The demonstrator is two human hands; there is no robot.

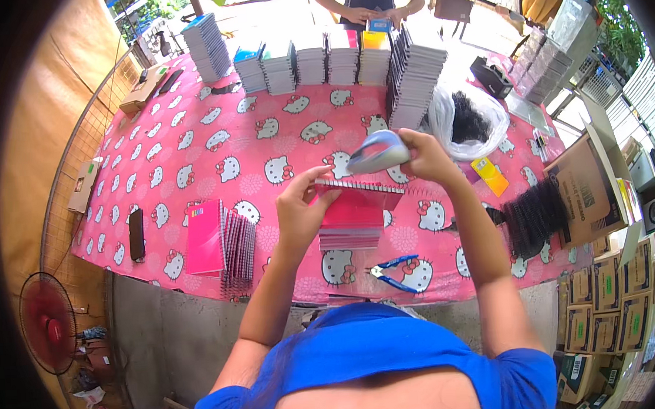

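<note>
In the head view, we see the left hand [303, 208] pinching a red notebook [362, 194] at its spiral edge, just beyond the pink stack [349, 237]; the right hand [426, 155] grips a pale, rounded tool [381, 151], kind unclear. We judge its binding unfinished. Left of the stack, spiral-bound notebooks [205, 237] look done; right of it, black coils [536, 219] remain. Small lettering marks the top cover there at left, dark print the carton [588, 185] far right.
</note>
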